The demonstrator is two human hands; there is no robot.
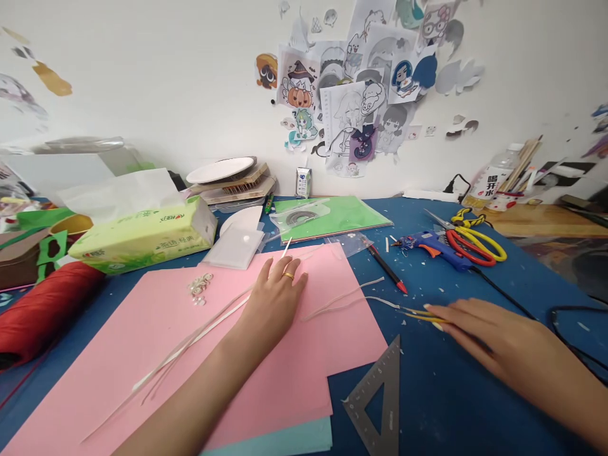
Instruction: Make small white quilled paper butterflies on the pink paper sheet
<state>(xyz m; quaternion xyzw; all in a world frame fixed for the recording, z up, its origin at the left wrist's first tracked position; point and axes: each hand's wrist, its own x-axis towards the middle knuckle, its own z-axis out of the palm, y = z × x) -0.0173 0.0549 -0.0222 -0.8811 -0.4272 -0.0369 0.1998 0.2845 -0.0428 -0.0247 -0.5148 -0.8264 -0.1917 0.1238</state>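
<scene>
My left hand lies flat on a pink sheet of paper, fingers stretched out, a gold ring on one finger. Several thin white paper strips run under and beside it. A small pile of white rolled paper coils sits on the pink sheet to its left. My right hand rests on the blue table, fingers extended, their tips on the end of thin yellow strips. A white strip curls between the hands.
A grey set square lies near the front. A red pen, blue glue gun and red and yellow scissors lie at the right. A green tissue pack, red thread spool and green sheet stand behind.
</scene>
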